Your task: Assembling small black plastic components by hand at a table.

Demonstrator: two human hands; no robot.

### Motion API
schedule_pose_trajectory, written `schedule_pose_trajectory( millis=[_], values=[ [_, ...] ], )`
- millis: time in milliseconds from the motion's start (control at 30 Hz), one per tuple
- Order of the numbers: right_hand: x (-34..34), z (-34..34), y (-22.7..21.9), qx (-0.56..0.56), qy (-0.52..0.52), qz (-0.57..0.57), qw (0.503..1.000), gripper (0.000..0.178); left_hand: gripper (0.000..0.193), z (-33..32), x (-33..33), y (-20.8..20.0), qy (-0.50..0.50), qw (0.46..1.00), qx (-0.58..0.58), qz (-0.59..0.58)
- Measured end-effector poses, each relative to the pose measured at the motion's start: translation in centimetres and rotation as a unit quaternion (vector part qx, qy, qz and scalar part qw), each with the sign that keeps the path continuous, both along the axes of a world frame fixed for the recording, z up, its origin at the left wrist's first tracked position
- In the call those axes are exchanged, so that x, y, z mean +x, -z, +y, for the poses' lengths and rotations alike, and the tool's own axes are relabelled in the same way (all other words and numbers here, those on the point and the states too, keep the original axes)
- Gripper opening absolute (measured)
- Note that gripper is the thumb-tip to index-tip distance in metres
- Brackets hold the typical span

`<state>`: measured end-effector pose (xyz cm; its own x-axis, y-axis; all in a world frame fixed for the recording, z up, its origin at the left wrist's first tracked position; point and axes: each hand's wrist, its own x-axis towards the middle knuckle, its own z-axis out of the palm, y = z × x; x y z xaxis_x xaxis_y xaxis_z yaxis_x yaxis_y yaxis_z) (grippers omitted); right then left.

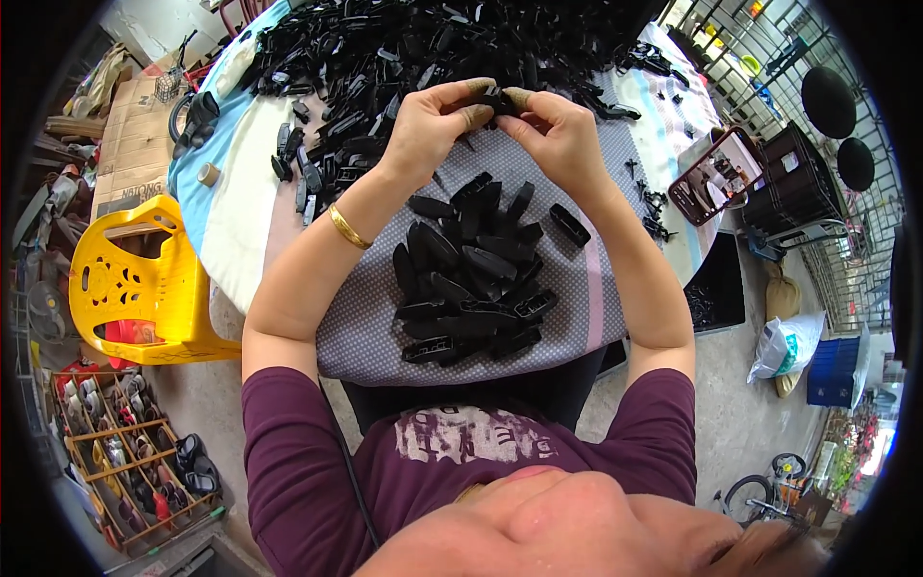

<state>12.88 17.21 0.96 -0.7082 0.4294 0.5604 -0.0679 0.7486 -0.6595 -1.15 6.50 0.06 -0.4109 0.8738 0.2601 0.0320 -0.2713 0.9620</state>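
Note:
Both my hands meet over the middle of the table, at the near edge of a large heap of black plastic parts (356,58). My left hand (433,125) and my right hand (553,135) pinch a small black plastic part (497,100) between thumbs and forefingers. Tan covers sit on some of the fingertips. The fingers hide much of the part, so its exact kind does not show. Closer to me, between my forearms, lies a smaller pile of long, rounded black plastic pieces (471,269). One such piece (569,225) lies apart at its right.
A patterned cloth (356,327) covers the table. At its right edge stands a phone (716,175), near scattered small black bits (654,207). A small tan roll (208,174) sits at the left. Beside the table are a yellow plastic chair (183,298) and a shoe rack (115,438).

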Motion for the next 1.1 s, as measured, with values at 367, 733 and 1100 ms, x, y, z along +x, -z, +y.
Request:
schedule_pose_trajectory(
  millis=[367, 733, 1100],
  values=[
    [-0.6, -0.4, 1.0, -0.002, 0.068, -0.039, 0.997, 0.029, 0.028, 0.0, 0.1, -0.5, 0.039, 0.996, 0.036, -0.066],
    [-0.3, 0.5, 1.4, -0.088, -0.041, -0.053, 0.994, 0.03, 0.028, -0.8, 0.0, -1.7, 0.067, 0.997, 0.021, 0.033],
    [1.3, 8.4, 4.3, 0.303, 0.145, -0.201, 0.92, 0.029, 0.025, -1.0, 2.5, -2.6, 0.085, 0.842, -0.02, 0.532]
  ],
)
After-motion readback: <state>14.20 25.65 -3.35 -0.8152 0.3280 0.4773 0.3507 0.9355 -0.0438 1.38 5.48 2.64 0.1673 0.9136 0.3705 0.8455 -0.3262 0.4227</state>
